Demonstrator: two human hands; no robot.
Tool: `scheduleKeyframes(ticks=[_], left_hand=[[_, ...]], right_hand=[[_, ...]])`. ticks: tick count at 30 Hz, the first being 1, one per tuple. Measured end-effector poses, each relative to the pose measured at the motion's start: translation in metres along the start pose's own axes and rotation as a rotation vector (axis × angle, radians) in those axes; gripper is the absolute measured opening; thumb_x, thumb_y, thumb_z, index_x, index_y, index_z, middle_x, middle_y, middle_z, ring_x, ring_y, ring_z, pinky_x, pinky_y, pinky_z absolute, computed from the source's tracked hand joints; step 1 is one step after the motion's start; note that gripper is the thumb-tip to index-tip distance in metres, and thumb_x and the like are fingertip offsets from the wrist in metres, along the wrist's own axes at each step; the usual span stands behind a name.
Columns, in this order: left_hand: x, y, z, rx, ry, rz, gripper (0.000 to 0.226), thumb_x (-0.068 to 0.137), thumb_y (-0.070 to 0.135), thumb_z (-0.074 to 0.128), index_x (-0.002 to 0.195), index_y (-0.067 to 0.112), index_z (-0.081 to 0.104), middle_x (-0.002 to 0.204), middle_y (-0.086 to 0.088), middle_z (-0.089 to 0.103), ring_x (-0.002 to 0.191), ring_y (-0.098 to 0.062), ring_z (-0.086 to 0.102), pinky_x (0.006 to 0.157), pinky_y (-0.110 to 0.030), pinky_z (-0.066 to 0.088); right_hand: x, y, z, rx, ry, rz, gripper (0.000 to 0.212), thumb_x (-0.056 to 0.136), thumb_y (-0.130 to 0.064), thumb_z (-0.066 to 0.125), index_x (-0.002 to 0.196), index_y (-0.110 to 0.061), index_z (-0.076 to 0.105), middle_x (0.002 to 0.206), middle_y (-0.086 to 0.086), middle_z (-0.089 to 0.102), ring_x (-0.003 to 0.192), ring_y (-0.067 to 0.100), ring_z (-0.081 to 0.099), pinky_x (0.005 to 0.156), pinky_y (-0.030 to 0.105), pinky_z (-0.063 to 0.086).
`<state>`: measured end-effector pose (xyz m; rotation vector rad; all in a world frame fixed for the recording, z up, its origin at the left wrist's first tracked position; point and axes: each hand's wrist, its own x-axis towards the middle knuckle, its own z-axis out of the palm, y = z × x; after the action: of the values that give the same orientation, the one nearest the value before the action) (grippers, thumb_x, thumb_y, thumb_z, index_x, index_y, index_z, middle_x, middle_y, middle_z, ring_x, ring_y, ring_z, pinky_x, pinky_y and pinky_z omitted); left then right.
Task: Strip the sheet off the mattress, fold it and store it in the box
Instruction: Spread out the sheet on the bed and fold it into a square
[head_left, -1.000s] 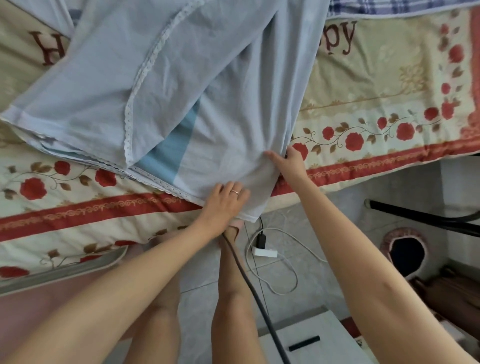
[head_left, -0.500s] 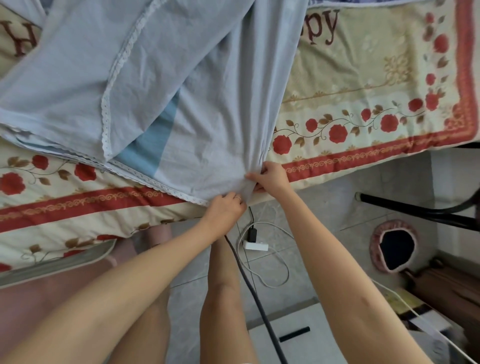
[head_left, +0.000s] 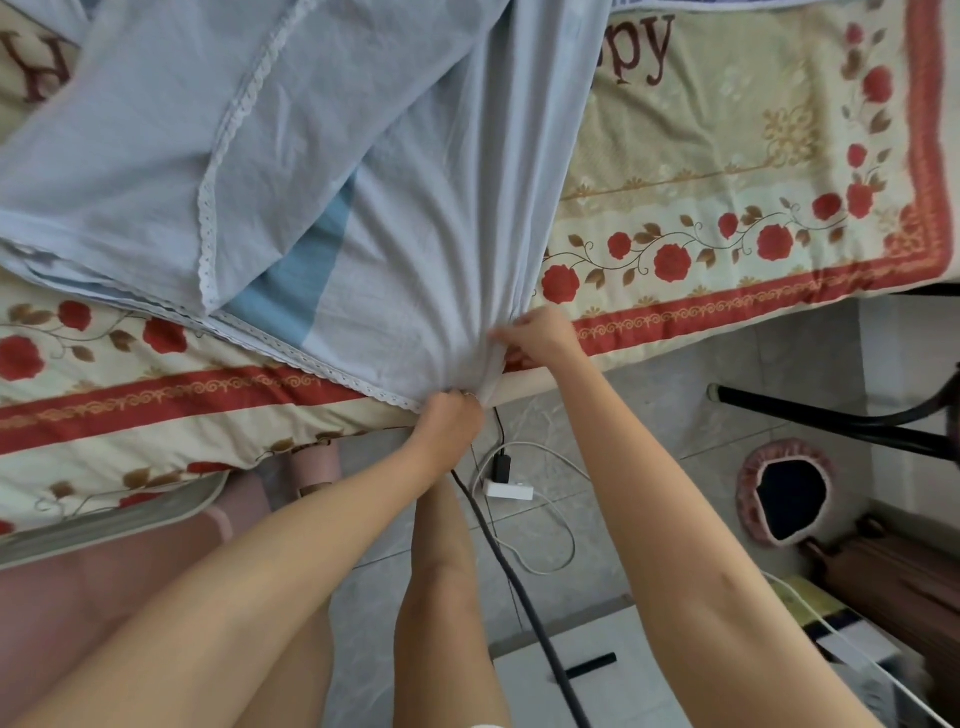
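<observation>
Where one sheet (head_left: 415, 208) bunches, left hand (head_left: 449, 421) and right hand (head_left: 540, 338) both grip it.

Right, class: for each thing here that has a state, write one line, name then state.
sheet: partly pulled off, gathered at the mattress edge.
left hand: grips the gathered sheet.
right hand: pinches the sheet beside it.
mattress: floral top largely bared.
black charger: plugged into the white power strip.

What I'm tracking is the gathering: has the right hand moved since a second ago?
Yes. Judged against the red rose beside it, the right hand slid toward the mattress edge and the left hand, now bunching the sheet.
</observation>
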<state>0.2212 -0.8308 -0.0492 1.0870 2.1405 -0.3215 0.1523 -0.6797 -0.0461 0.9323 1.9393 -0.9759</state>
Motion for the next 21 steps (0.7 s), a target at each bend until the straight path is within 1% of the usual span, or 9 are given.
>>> scheduleKeyframes(ticks=[2, 3, 7, 11, 13, 16, 18, 19, 21], left_hand=[[0.001, -0.006, -0.004, -0.043, 0.066, -0.029, 0.032, 0.037, 0.015, 0.085, 0.056, 0.022, 0.061, 0.049, 0.008, 0.054, 0.040, -0.007, 0.053, 0.041, -0.014, 0.021], [0.003, -0.008, 0.000, -0.090, 0.118, -0.022, 0.038, 0.028, 0.011, 0.086, 0.052, 0.021, 0.058, 0.043, 0.006, 0.050, 0.033, -0.008, 0.049, 0.039, -0.012, 0.020], [0.010, -0.007, 0.007, -0.200, 0.247, 0.002, 0.044, 0.019, 0.007, 0.088, 0.045, 0.018, 0.055, 0.038, 0.004, 0.046, 0.027, -0.010, 0.045, 0.033, -0.012, 0.026], [0.014, -0.006, 0.011, -0.254, 0.242, 0.029, 0.047, 0.011, 0.007, 0.088, 0.038, 0.019, 0.051, 0.034, 0.007, 0.041, 0.025, -0.007, 0.040, 0.033, -0.010, 0.022], [0.019, -0.007, 0.019, -0.261, 0.245, 0.061, 0.048, 0.010, 0.008, 0.089, 0.034, 0.021, 0.050, 0.032, 0.008, 0.039, 0.024, -0.006, 0.038, 0.032, -0.009, 0.020], [0.014, -0.010, 0.001, -0.196, 0.225, 0.041, 0.040, 0.023, 0.007, 0.089, 0.039, 0.018, 0.055, 0.037, 0.008, 0.045, 0.029, -0.006, 0.044, 0.033, -0.012, 0.020], [0.015, -0.009, 0.000, -0.209, 0.115, 0.073, 0.019, 0.056, 0.003, 0.079, 0.062, 0.013, 0.064, 0.058, 0.002, 0.061, 0.049, -0.010, 0.058, 0.041, -0.019, 0.031], [0.013, -0.009, 0.000, -0.229, 0.131, 0.065, 0.016, 0.063, 0.000, 0.074, 0.069, 0.012, 0.065, 0.065, 0.001, 0.064, 0.055, -0.011, 0.061, 0.044, -0.020, 0.034], [0.011, -0.012, 0.003, -0.214, 0.162, 0.049, 0.020, 0.071, -0.003, 0.067, 0.084, 0.012, 0.064, 0.077, 0.001, 0.065, 0.066, -0.014, 0.064, 0.050, -0.023, 0.040]], right_hand=[[0.008, -0.018, -0.011, 0.140, 0.176, -0.074, 0.032, 0.086, -0.038, 0.065, 0.070, -0.010, 0.060, 0.063, 0.002, 0.062, 0.061, 0.020, 0.063, 0.070, 0.036, 0.055], [0.014, -0.029, -0.016, 0.203, 0.229, -0.109, 0.031, 0.089, -0.037, 0.060, 0.072, -0.011, 0.059, 0.062, 0.000, 0.058, 0.059, 0.019, 0.058, 0.069, 0.037, 0.053], [0.036, -0.058, -0.032, 0.309, 0.269, -0.156, 0.033, 0.091, -0.027, 0.057, 0.063, -0.015, 0.045, 0.059, 0.001, 0.044, 0.062, 0.021, 0.046, 0.061, 0.036, 0.040], [0.042, -0.056, -0.043, 0.237, 0.331, -0.126, 0.019, 0.089, -0.024, 0.059, 0.077, -0.014, 0.048, 0.070, 0.003, 0.055, 0.058, 0.021, 0.053, 0.053, 0.035, 0.047], [0.043, -0.050, -0.046, 0.299, 0.361, -0.105, 0.023, 0.090, -0.022, 0.059, 0.074, -0.015, 0.044, 0.068, 0.004, 0.054, 0.050, 0.022, 0.052, 0.046, 0.034, 0.049], [0.043, -0.045, -0.048, 0.350, 0.381, -0.085, 0.029, 0.091, -0.021, 0.059, 0.071, -0.018, 0.038, 0.069, 0.005, 0.053, 0.054, 0.024, 0.054, 0.047, 0.036, 0.053], [0.042, -0.049, -0.041, 0.303, 0.418, -0.082, 0.016, 0.091, -0.016, 0.056, 0.080, -0.017, 0.045, 0.081, 0.005, 0.056, 0.071, 0.026, 0.058, 0.062, 0.040, 0.056], [0.040, -0.053, -0.035, 0.206, 0.463, -0.084, 0.006, 0.091, -0.009, 0.054, 0.093, -0.013, 0.050, 0.094, 0.006, 0.057, 0.083, 0.025, 0.058, 0.072, 0.040, 0.055], [0.033, -0.059, -0.020, -0.196, 0.672, -0.224, 0.039, 0.085, 0.007, 0.047, 0.121, -0.007, 0.047, 0.120, 0.012, 0.049, 0.102, 0.026, 0.052, 0.082, 0.037, 0.050]])
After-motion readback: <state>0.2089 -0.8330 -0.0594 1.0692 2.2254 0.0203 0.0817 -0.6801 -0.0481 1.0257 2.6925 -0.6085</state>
